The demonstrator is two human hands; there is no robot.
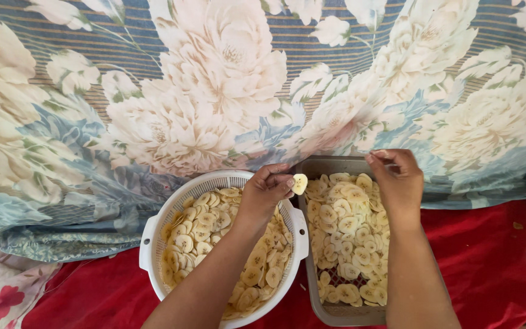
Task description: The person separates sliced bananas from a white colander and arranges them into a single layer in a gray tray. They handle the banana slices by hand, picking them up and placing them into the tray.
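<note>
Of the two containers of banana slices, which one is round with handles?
The white basket on the left, under the left hand. It is round with side handles, while the grey tray beside it on the right is rectangular.

Round white plastic colander (153,234) of pale banana slices (199,234) sits touching left of rectangular grey mesh tray (330,164); flowered cloth (153,91) behind tray.
</note>
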